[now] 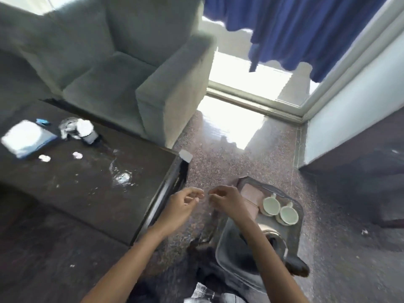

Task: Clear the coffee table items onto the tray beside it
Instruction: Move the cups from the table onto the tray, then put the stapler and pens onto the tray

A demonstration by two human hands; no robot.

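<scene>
Two cups point(279, 209) and a pinkish pad point(251, 194) are crowding the far end of the tray point(231, 248); its near half is lying open; bare floor point(196, 169) is separating the tray from the coffee table point(87, 193).

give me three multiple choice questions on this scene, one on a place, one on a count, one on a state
1. Where is the tray?
A. on the armchair
B. on the floor right of the coffee table
C. on the coffee table

2. How many cups sit on the tray?
A. two
B. four
C. none

3. What are the hands doing?
A. resting flat on the table
B. raised close together between table and tray
C. gripping a cup each

Answers:
1 B, the tray lies on the speckled floor beside the table.
2 A, two pale green cups stand side by side.
3 B, the left hand and right hand meet with fingers curled; any held item is too blurred to tell.
</scene>
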